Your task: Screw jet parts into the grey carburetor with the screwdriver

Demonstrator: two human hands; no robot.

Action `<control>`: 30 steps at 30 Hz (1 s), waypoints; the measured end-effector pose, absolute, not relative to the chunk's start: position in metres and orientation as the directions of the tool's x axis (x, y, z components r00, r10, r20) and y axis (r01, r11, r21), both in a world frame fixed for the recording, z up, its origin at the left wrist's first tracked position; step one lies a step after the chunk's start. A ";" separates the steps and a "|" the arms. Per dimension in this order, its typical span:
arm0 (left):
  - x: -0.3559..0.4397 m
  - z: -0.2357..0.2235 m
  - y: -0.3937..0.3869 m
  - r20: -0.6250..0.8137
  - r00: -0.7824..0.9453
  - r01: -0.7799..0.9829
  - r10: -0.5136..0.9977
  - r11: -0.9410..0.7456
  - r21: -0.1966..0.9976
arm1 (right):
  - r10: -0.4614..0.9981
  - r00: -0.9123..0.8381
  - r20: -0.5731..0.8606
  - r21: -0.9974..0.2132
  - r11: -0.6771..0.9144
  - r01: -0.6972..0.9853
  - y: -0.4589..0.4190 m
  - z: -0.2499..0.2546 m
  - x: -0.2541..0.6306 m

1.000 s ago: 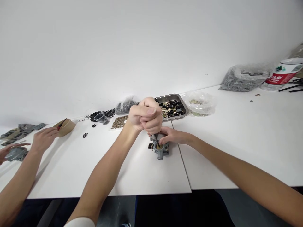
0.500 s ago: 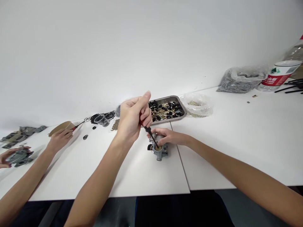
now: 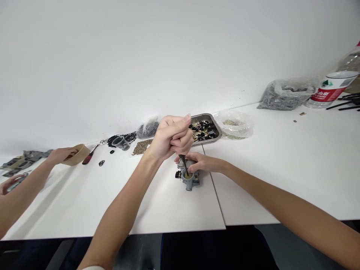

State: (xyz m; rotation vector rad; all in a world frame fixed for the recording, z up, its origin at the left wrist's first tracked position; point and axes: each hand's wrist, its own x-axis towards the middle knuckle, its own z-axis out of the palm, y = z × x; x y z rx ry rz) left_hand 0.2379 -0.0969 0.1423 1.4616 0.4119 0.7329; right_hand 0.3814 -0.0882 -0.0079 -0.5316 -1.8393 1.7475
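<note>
My left hand [image 3: 174,137] is closed in a fist around the handle of a screwdriver [image 3: 183,162], held steeply above the workpiece. The screwdriver's dark shaft points down into the round opening of a grey metal carburetor [image 3: 189,183]; its very tip is hard to make out. My right hand [image 3: 204,162] is wrapped over the carburetor's far right side, thumb near the opening and fingers partly hidden behind it, keeping it on the white table [image 3: 180,213]. A black knob-like part sticks out at the carburetor's left.
Behind my hands lie a metal tray [image 3: 216,138] of brass and black parts, a plastic bag [image 3: 237,125], and brass beads [image 3: 140,148]. On the left, a co-worker's hand [image 3: 60,154] reaches into a tan bowl [image 3: 80,156] beside a red-handled screwdriver [image 3: 88,159]. A bottle [image 3: 329,92] stands right.
My left hand has shifted right and turned, bringing the screwdriver more upright. My right hand and the carburetor stay put. The co-worker has laid down the red-handled screwdriver and reached into the bowl.
</note>
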 end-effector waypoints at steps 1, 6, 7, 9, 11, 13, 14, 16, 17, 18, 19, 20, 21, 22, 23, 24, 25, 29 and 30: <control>0.236 0.139 -0.091 0.171 0.747 -0.199 0.642 -0.028 0.980 | 0.626 -0.771 0.118 -0.993 0.091 -0.078 -0.088 -0.007 0.381; 0.227 0.131 -0.076 0.203 0.768 -0.227 0.607 -0.039 0.973 | 0.614 -0.779 0.126 -0.992 0.081 -0.097 -0.089 -0.005 0.379; 0.226 0.132 -0.079 0.215 0.768 -0.237 0.603 -0.044 0.971 | 0.611 -0.781 0.127 -0.992 0.080 -0.099 -0.089 -0.005 0.379; 0.227 0.136 -0.088 0.230 0.762 -0.252 0.605 -0.050 0.967 | 0.613 -0.779 0.133 -0.991 0.093 -0.095 -0.088 -0.006 0.379; 0.231 0.141 -0.101 0.230 0.729 -0.248 0.645 -0.065 0.967 | 0.615 -0.777 0.137 -0.990 0.105 -0.092 -0.087 -0.008 0.379; 0.237 0.144 -0.112 0.244 0.663 -0.244 0.708 -0.104 0.964 | 0.614 -0.778 0.133 -0.991 0.099 -0.092 -0.087 -0.009 0.379; 0.240 0.145 -0.117 0.260 0.620 -0.247 0.740 -0.130 0.960 | 0.615 -0.778 0.130 -0.991 0.089 -0.095 -0.087 -0.010 0.378; 0.245 0.143 -0.122 0.298 0.534 -0.265 0.791 -0.178 0.948 | 0.623 -0.772 0.126 -0.992 0.073 -0.103 -0.088 -0.010 0.378; 0.247 0.142 -0.124 0.316 0.494 -0.276 0.810 -0.198 0.940 | 0.627 -0.768 0.128 -0.992 0.071 -0.108 -0.088 -0.010 0.378; 0.248 0.140 -0.125 0.331 0.458 -0.287 0.825 -0.215 0.933 | 0.629 -0.766 0.132 -0.991 0.071 -0.112 -0.088 -0.010 0.377; 0.249 0.139 -0.126 0.344 0.430 -0.296 0.835 -0.229 0.927 | 0.628 -0.766 0.134 -0.991 0.071 -0.115 -0.088 -0.011 0.377; 0.249 0.138 -0.127 0.353 0.413 -0.301 0.839 -0.240 0.923 | 0.626 -0.768 0.136 -0.991 0.072 -0.116 -0.087 -0.011 0.377; 0.248 0.137 -0.128 0.358 0.410 -0.302 0.839 -0.245 0.921 | 0.624 -0.770 0.135 -0.991 0.073 -0.115 -0.087 -0.011 0.377; 0.247 0.137 -0.129 0.357 0.424 -0.298 0.832 -0.243 0.923 | 0.622 -0.772 0.131 -0.991 0.071 -0.111 -0.087 -0.011 0.377; 0.246 0.137 -0.130 0.350 0.454 -0.290 0.819 -0.235 0.928 | 0.622 -0.773 0.125 -0.992 0.072 -0.103 -0.087 -0.011 0.377; 0.245 0.138 -0.129 0.337 0.494 -0.278 0.801 -0.221 0.935 | 0.622 -0.774 0.120 -0.993 0.074 -0.094 -0.087 -0.010 0.378; 0.243 0.139 -0.129 0.319 0.538 -0.263 0.781 -0.204 0.943 | 0.622 -0.774 0.117 -0.993 0.079 -0.087 -0.087 -0.010 0.378; 0.238 0.145 -0.121 0.234 0.685 -0.206 0.690 -0.124 0.971 | 0.615 -0.779 0.121 -0.992 0.087 -0.085 -0.087 -0.007 0.379; 0.236 0.146 -0.118 0.213 0.717 -0.196 0.663 -0.101 0.975 | 0.614 -0.781 0.118 -0.993 0.082 -0.086 -0.087 -0.006 0.379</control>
